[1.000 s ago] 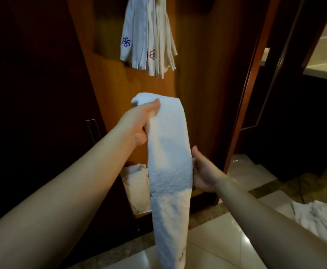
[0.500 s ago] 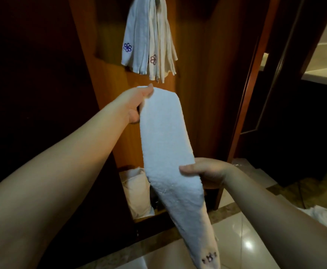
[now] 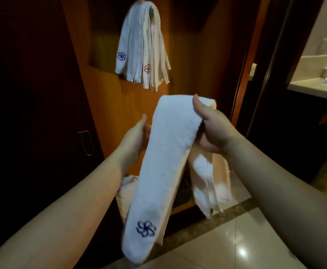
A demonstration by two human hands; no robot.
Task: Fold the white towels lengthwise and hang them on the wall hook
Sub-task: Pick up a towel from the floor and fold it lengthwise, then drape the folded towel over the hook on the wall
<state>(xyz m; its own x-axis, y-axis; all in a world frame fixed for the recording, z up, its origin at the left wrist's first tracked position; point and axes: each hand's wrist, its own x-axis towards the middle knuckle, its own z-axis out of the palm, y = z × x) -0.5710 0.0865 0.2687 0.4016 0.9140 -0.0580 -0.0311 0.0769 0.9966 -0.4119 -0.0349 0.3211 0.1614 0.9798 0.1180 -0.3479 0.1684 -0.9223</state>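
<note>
A narrow white towel (image 3: 164, 156), folded lengthwise, hangs doubled over my right hand (image 3: 213, 127), whose thumb and fingers grip its top fold. Its near half reaches down to a blue flower mark (image 3: 146, 228); its far half drops behind my right wrist. My left hand (image 3: 137, 136) is beside the towel's left edge with straight fingers, touching it or just short of it. Above, several folded white towels (image 3: 141, 49) hang from the wall hook (image 3: 151, 11) on the wooden panel.
A dark cabinet door with a metal handle (image 3: 86, 142) fills the left. A pale bag or cloth (image 3: 126, 193) sits in the low wooden niche behind the towel. Glossy floor tiles (image 3: 236, 243) lie below. A doorway at right shows a counter (image 3: 314, 88).
My right hand took over the towel's top and folded it in half over itself. My left hand let go of the top and dropped beside the towel. The view tilted up, showing the hook.
</note>
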